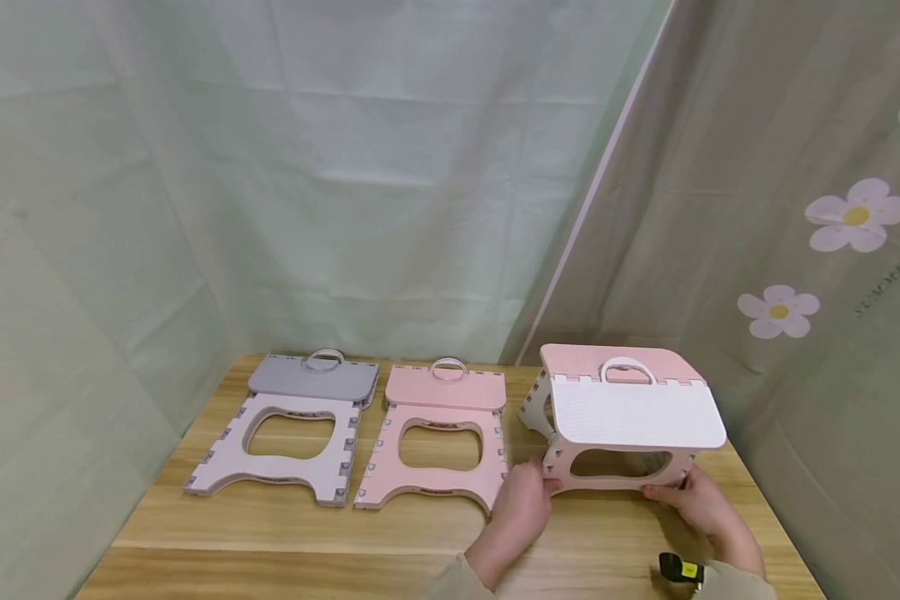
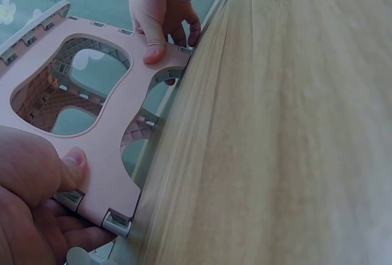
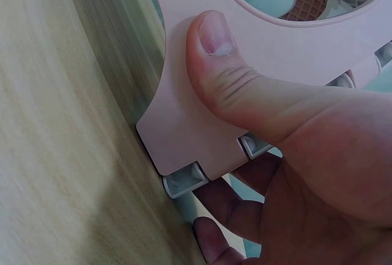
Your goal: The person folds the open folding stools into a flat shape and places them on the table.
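Observation:
A pink-and-white folding stool (image 1: 637, 417) stands unfolded at the right of the table, one top half white, the other pink, with a white loop handle at their seam. My left hand (image 1: 521, 504) grips the lower left leg of its near panel, thumb on the panel's front, as the left wrist view shows on the pink panel (image 2: 110, 155). On the opposite leg, my right hand (image 1: 701, 504) holds on in the same way. Close up, the right thumb (image 3: 220, 75) presses the pink panel's face while the other fingers curl behind its edge, partly hidden.
Left of it, a folded pink stool (image 1: 446, 392) lies flat, with a folded grey-and-white stool (image 1: 311, 379) beyond. All are on a wooden table (image 1: 285, 533). Curtains (image 1: 390, 208) hang behind and at both sides. A black device (image 1: 678, 569) is at the right wrist.

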Demonstrator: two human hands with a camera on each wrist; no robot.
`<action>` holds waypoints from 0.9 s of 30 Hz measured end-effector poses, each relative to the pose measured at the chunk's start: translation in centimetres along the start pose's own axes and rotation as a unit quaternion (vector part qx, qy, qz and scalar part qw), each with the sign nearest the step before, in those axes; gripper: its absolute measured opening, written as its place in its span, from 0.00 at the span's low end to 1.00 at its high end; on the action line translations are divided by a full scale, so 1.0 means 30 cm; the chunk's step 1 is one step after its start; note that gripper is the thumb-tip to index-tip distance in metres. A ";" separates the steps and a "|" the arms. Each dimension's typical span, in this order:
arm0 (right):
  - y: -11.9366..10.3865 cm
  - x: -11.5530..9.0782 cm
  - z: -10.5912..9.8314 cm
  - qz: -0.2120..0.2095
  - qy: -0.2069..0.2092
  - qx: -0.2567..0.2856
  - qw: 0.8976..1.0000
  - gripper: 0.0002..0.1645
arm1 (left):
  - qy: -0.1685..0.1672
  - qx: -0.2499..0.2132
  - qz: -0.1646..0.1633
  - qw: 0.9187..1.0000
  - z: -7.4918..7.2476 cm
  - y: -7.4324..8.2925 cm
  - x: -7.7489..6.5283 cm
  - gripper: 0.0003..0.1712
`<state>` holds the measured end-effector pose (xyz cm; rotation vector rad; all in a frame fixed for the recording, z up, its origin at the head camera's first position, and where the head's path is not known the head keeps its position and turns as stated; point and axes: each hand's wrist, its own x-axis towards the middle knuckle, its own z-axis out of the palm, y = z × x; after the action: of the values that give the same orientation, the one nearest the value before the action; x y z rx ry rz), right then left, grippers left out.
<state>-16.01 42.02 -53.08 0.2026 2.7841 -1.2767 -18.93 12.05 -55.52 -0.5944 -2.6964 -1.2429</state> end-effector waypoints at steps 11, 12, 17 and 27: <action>0.001 -0.002 0.002 -0.006 0.005 -0.006 1.000 0.43 | 0.005 0.005 0.009 1.000 0.006 -0.006 0.003 0.15; 0.000 -0.002 0.001 -0.005 0.005 -0.006 1.000 0.43 | 0.005 0.006 0.009 1.000 0.007 -0.007 0.003 0.14; -0.003 -0.004 0.001 -0.005 0.006 -0.009 1.000 0.43 | 0.001 0.006 0.005 1.000 0.008 -0.008 0.003 0.13; -0.004 -0.003 -0.001 0.008 0.000 0.001 1.000 0.44 | -0.005 0.001 -0.001 1.000 0.003 -0.006 0.003 0.13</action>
<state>-15.95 41.96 -52.97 0.2238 2.7756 -1.2749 -19.08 12.04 -55.68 -0.5990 -2.7072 -1.2403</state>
